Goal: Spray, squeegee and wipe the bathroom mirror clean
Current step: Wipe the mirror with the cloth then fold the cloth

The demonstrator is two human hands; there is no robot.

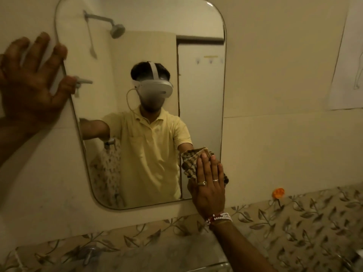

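Observation:
A tall mirror (pixel 200 85) with rounded corners hangs on the cream tiled wall. My right hand (pixel 209 185) lies flat on a brown checked cloth (pixel 189 161) and presses it against the mirror's lower right corner. Fingers spread, my left hand (pixel 29 81) rests on the wall at the mirror's left edge, its thumb and fingertips on the glass rim. It holds nothing. No spray bottle or squeegee is in view.
A tap (pixel 88 254) and a washbasin rim (pixel 196 266) sit below the mirror. A band of leaf-patterned tiles (pixel 294 222) runs under it. An orange hook (pixel 278 193) sticks to the wall at right, and a paper sheet (pixel 347 75) hangs at upper right.

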